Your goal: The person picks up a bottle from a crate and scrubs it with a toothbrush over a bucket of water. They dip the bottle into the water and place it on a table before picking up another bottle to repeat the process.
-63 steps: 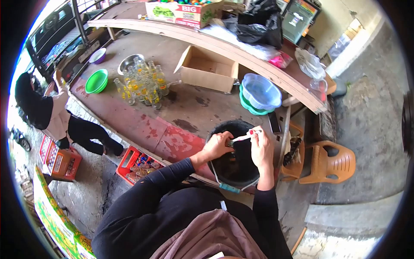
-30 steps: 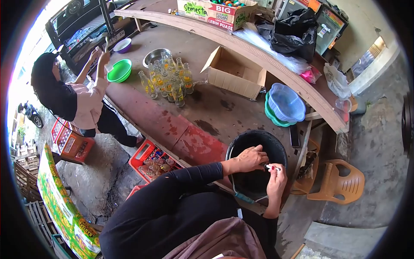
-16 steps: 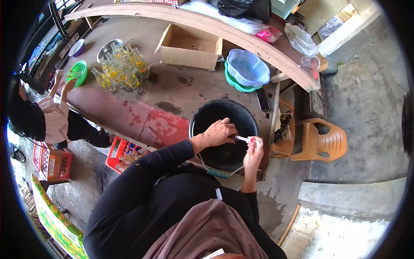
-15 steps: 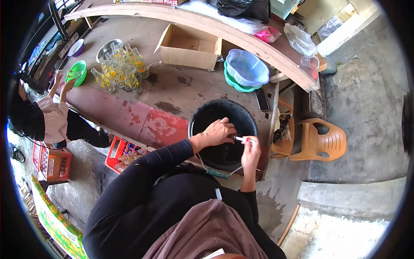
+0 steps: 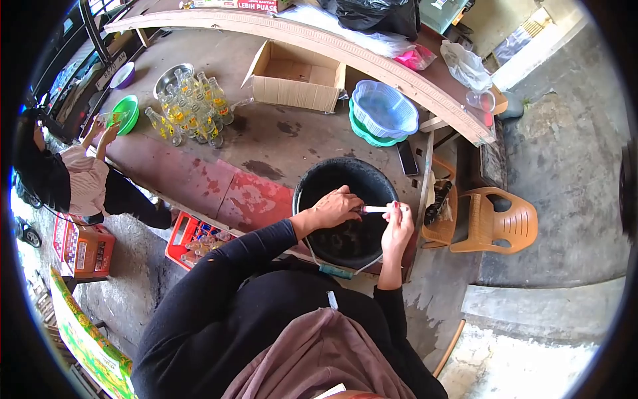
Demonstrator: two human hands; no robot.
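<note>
Right hand (image 5: 397,229) raised, bucket (image 5: 312,183) beneath, chair (image 5: 495,229) beside

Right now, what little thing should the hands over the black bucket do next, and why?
Probably push the white brush further into the bottle. The left hand grips what looks like a bottle over the black bucket, though the hand hides most of it. The right hand pinches the brush's handle, its tip meeting the left hand. Most of the handle is outside.

Matt black plastic bucket (image 5: 312,183); clear glass bottles (image 5: 193,113).
</note>
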